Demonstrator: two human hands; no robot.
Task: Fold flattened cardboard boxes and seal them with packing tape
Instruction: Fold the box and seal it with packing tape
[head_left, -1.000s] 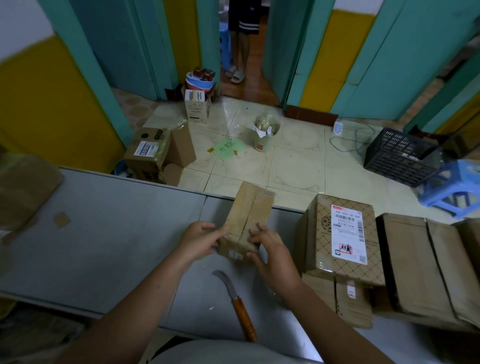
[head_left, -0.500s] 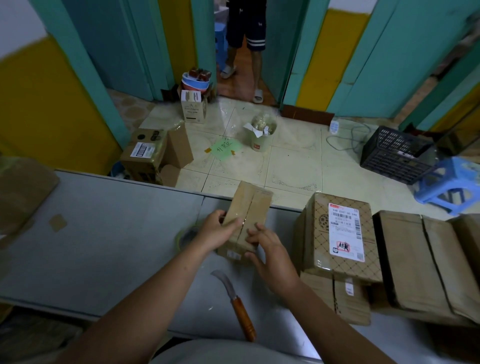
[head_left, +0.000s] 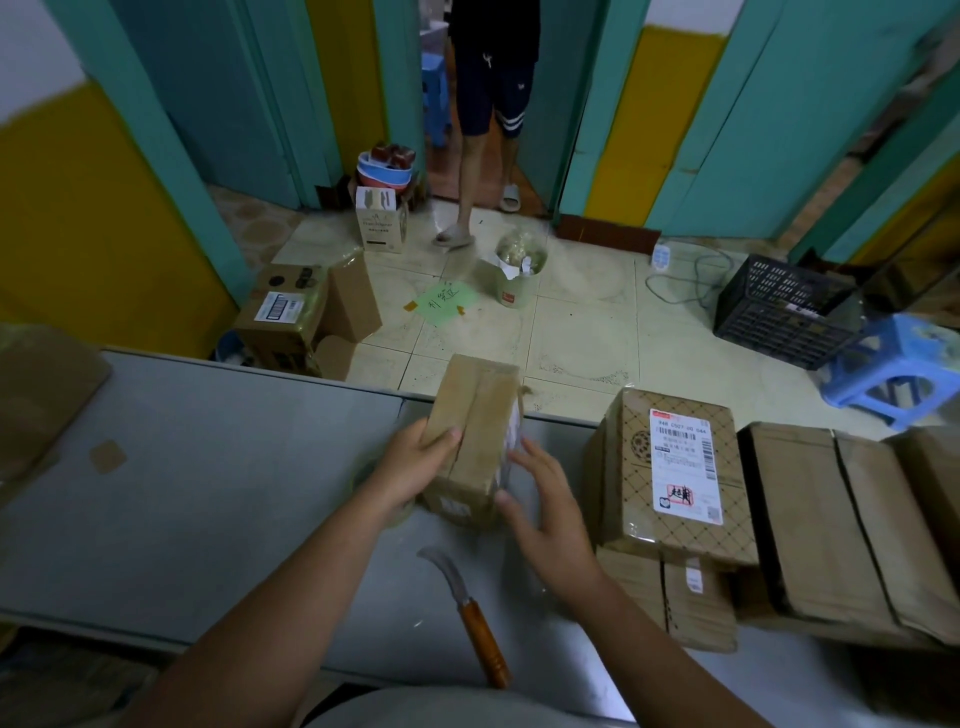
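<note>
**While one box stands folded, its sealing looks unfinished**

As the box stands on end near the far edge of the counter, our left grip clasps its left side, thumb over the upper face. Our right grip is spread with straight fingers and holds nothing. Its thumb is at the box's near right corner, but blur hides whether it touches.

The flaps meet along a middle seam, so we judge the folding done. A pale glossy streak down the right side may be tape. We cannot tell, so sealing is either underway or ahead.

A knife lies nearer us. Closed boxes are stacked to the right. Flat cardboard at the left edge is likely yet to fold.
</note>
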